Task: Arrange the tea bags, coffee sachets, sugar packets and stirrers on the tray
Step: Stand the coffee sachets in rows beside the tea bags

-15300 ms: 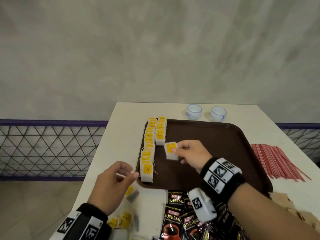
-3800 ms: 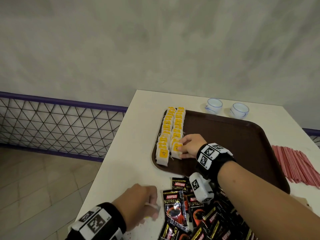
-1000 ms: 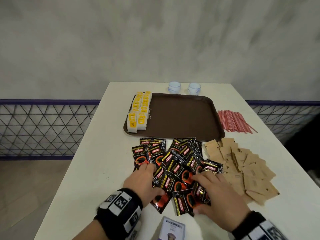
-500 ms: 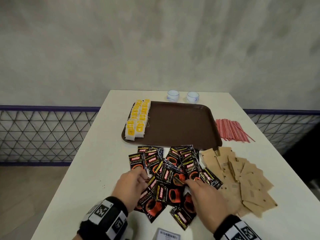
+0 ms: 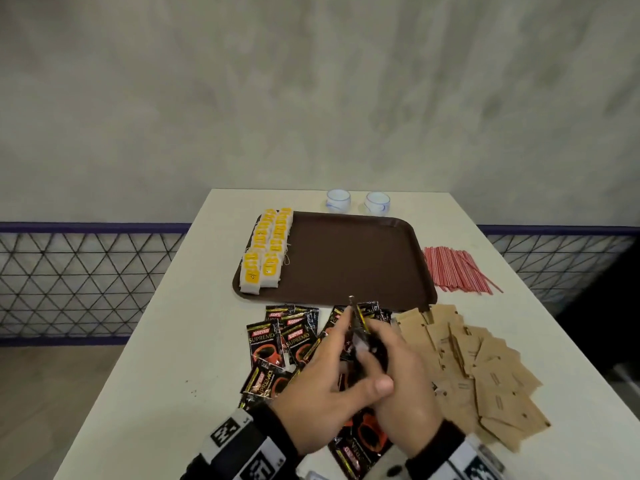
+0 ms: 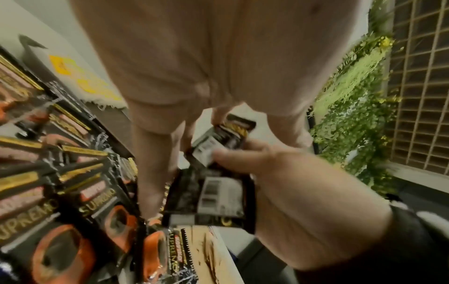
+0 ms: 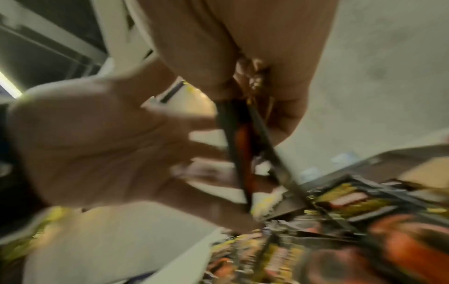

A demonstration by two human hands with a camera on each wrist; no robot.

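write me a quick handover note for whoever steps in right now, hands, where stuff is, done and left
Left hand and right hand: both grip a small stack of coffee sachets, held on edge above the pile.
Tray: two rows of tea bags along its left side, the rest bare.
On the table: loose coffee sachets in front of the tray, sugar packets to their right, stirrers right of the tray.
Done: tea bags.
Left: coffee sachets, sugar packets and stirrers onto the tray.
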